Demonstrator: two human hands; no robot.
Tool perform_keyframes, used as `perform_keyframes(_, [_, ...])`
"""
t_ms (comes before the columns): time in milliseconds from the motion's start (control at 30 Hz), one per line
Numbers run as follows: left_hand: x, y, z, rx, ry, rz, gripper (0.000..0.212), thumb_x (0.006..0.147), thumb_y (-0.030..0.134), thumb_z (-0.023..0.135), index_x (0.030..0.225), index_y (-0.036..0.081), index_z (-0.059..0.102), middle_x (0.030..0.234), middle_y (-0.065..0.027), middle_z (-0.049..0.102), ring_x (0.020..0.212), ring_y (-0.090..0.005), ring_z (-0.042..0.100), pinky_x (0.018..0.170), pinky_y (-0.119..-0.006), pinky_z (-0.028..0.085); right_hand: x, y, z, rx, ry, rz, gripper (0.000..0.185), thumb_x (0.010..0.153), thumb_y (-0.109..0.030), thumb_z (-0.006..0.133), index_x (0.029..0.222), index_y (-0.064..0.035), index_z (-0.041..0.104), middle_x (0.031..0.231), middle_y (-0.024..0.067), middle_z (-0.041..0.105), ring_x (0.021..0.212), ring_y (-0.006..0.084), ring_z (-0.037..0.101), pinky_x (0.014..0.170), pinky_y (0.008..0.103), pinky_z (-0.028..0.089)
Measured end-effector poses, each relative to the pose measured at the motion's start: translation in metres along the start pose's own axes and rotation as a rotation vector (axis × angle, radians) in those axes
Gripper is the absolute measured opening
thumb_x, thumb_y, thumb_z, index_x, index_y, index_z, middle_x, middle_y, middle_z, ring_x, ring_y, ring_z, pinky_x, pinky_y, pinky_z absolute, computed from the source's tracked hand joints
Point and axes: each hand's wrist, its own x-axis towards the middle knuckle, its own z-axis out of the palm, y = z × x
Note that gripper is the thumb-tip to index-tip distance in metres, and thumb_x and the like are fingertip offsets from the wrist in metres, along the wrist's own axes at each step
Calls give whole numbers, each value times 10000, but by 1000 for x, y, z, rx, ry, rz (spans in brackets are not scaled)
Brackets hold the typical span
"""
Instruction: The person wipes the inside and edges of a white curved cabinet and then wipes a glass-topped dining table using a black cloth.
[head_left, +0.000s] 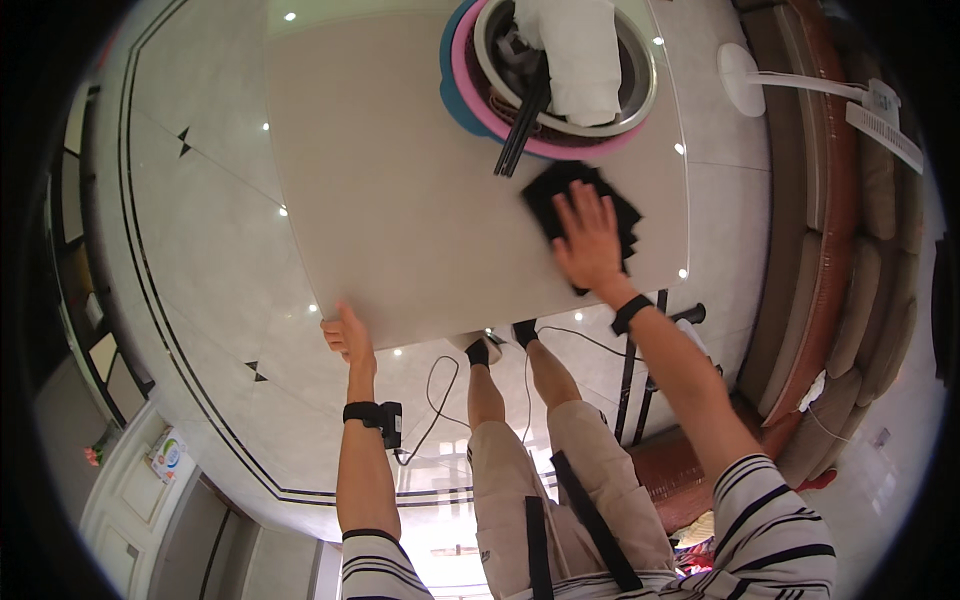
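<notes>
My right hand presses flat, fingers spread, on a folded black cloth lying on the beige tabletop, close to its near right corner. At the near left corner my left hand rests against the table's edge with curled fingers; whether it grips the edge I cannot tell. Beyond the cloth stands a metal bowl inside a pink basin, with a blue one beneath. A white roll and black chopsticks lie in the bowl, the chopsticks jutting over its rim.
A brown sofa runs along the right, with a white device on a round-based stand by it. Below the table's near edge, a cable crosses the tiled floor near my feet. Black metal bars stand beside my right arm.
</notes>
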Motion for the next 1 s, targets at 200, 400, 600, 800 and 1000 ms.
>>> perform_keyframes(200, [5,-8,-3,11,-21,-50,946,884,751,298,1477,38,112,1498,-111,170,1372,-272,154,1052,-480,207,20,125,-5,-141,286,325,631,906,-286,481,1488,-116,305,1556,158,236,1442,316,205,1161,494,142])
perform_keyframes(400, [6,-10,-8,-28,7,-16,902,897,721,326,1454,28,174,1464,-142,205,1344,-296,201,1058,-471,240,23,137,2,-129,358,403,596,947,-301,421,1499,-125,282,1555,152,243,1435,322,220,1155,493,150])
perform_keyframes(600, [-1,4,-3,-22,-22,-11,796,923,659,366,1391,22,268,1350,-159,307,1279,-305,280,1016,-414,322,16,109,13,-204,379,542,598,951,-296,412,1499,-102,275,1559,179,225,1438,335,211,1152,510,146])
perform_keyframes(800, [42,-43,14,-13,24,111,756,921,696,303,1313,52,350,1258,-89,417,1175,-253,411,907,-327,405,27,-83,37,-198,188,578,679,908,-327,464,1495,-42,276,1566,210,192,1459,357,150,1167,521,86])
perform_keyframes(1000, [-2,-6,-37,-549,-552,-45,801,976,631,254,1455,-9,209,1508,-141,224,1385,-250,242,1158,-361,165,25,-302,73,63,70,267,662,857,-344,511,1447,-74,378,1554,202,224,1445,372,174,1140,573,153])
